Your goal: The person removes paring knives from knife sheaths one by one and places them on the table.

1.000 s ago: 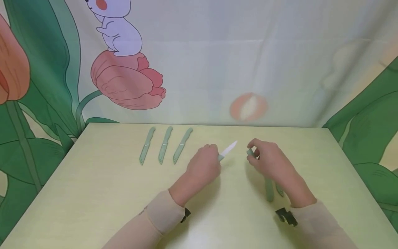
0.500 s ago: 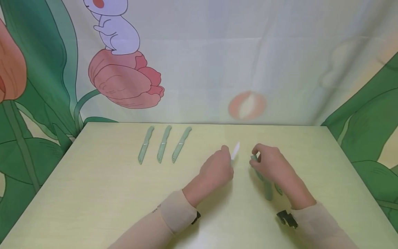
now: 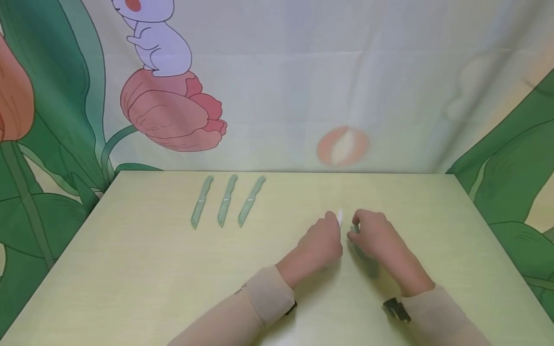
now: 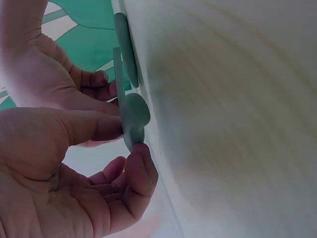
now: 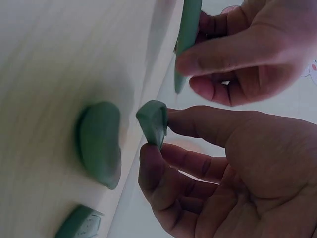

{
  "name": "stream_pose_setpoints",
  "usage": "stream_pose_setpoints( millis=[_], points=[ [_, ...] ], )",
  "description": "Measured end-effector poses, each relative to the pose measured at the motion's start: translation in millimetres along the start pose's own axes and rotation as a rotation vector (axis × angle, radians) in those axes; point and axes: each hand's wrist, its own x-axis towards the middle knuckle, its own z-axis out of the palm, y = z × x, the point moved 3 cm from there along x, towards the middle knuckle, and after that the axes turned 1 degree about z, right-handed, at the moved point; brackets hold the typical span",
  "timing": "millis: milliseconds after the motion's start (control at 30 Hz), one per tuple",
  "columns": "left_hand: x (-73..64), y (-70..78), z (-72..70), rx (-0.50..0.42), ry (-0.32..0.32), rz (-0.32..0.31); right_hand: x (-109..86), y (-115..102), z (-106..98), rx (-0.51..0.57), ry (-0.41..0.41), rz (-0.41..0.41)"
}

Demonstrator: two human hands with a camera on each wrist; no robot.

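My left hand [image 3: 318,242] pinches the green handle [image 4: 133,116] of a small knife, whose white blade [image 3: 340,217] points away from me. Just to its right, my right hand [image 3: 376,235] pinches a green knife sheath [image 5: 152,121] between thumb and fingertips. The blade and the sheath are close together but apart in the head view. Beneath the right wrist lies another green piece [image 5: 100,144], with a second green piece [image 5: 78,223] beside it; the right hand and forearm mostly hide them in the head view.
Three green sheathed knives, a left one [image 3: 202,202], a middle one [image 3: 227,201] and a right one [image 3: 251,202], lie in a row at the back left of the pale table [image 3: 151,274]. A printed cloth [image 3: 268,86] hangs behind the table's back edge.
My left hand has moved right and nearer to me, turning the blade more upright and closer to the sheath. My right hand has come slightly nearer to me. Both keep their hold.
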Motion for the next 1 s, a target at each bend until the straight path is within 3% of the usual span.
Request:
stream_pose_setpoints(
  millis=[300, 700, 1000],
  points=[
    [5.0, 10.2, 14.8, 0.098, 0.015, -0.016, -2.6, -3, 7, -0.03, -0.009, 0.002],
    [3.5, 17.9, 18.2, 0.191, -0.003, -0.023, -6.7, -7, 12, -0.061, -0.049, 0.01],
    [4.8, 18.2, 17.6, 0.154, 0.007, -0.039, -7.2, -8, 12, -0.08, -0.034, -0.009]
  ],
)
